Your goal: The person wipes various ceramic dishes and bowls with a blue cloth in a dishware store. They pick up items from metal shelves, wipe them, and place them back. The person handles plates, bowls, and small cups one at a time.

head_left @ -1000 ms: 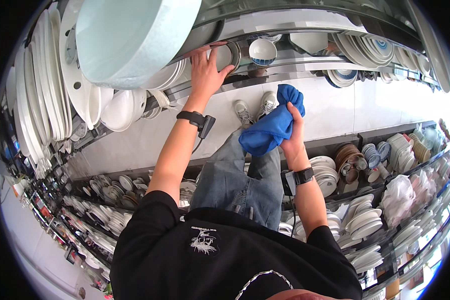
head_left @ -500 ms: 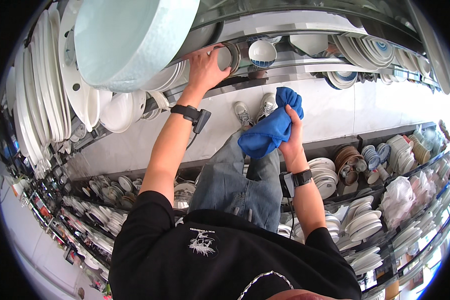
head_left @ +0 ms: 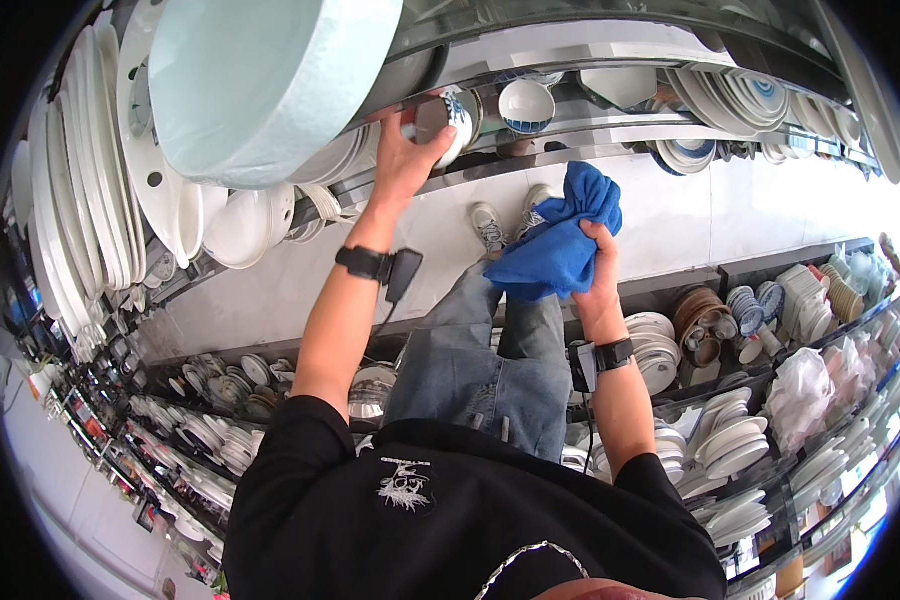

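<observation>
On the glass shelf ahead, my left hand [head_left: 408, 165] grips a small white bowl [head_left: 457, 130] with a dark blue pattern on its outer wall. The bowl is tipped on its side, and my thumb presses on that wall. The other fingers are partly hidden behind it. Lower and to the right, my right hand [head_left: 597, 275] clasps a bunched blue cloth [head_left: 555, 255] that hangs over my knees. A white bowl with a blue checked outside [head_left: 526, 107] stands on the same shelf, to the right of the held one.
A large pale-green basin [head_left: 270, 90] looms at the upper left, close to my left forearm. Long white platters [head_left: 85, 170] stand in a row at the far left. Patterned plates [head_left: 735, 100] lean at the upper right. Behind me, shelves hold stacked plates [head_left: 653, 350] and plastic bags [head_left: 800, 385].
The bowl in my left hand has tilted, so its blue-patterned side now shows. My right hand has shifted slightly to the right with the cloth.
</observation>
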The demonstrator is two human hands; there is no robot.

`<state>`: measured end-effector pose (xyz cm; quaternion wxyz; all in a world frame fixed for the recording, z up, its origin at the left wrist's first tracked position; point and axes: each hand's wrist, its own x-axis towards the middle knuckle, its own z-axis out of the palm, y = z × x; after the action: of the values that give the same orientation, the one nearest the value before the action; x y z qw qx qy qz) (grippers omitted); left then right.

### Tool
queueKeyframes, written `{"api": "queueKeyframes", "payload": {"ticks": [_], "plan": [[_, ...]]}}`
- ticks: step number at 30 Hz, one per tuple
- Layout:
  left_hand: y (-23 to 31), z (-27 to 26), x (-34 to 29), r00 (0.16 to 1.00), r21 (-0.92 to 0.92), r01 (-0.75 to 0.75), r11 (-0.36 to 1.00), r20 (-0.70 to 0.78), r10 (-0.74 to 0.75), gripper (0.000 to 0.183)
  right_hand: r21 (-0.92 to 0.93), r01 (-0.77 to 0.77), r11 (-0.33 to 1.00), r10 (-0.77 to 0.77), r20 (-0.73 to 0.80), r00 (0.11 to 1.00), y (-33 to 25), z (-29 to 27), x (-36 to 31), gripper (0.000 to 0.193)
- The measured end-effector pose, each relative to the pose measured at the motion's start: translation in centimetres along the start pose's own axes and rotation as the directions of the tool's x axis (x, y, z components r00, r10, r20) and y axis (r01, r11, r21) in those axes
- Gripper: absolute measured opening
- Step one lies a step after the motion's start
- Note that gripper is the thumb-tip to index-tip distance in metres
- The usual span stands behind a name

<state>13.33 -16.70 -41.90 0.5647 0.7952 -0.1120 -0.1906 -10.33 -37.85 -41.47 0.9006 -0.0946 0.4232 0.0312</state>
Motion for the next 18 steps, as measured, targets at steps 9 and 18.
{"api": "queueKeyframes", "payload": {"ticks": [9,18], "plan": [[6.8,3.0,-7.7,0.93,-0.843,0.324,0.429,0.199,-0.31,0.072,-0.412,0.321,0.853,-0.262,0.193,0.946,0.0,6.6,-4.9,0.068],[17.2,2.7,-12.7,0.929,-0.742,0.365,0.562,0.333,-0.162,0.084,-0.627,0.663,0.409,-0.404,0.526,0.748,1.2,12.3,-9.9,0.094]]}}
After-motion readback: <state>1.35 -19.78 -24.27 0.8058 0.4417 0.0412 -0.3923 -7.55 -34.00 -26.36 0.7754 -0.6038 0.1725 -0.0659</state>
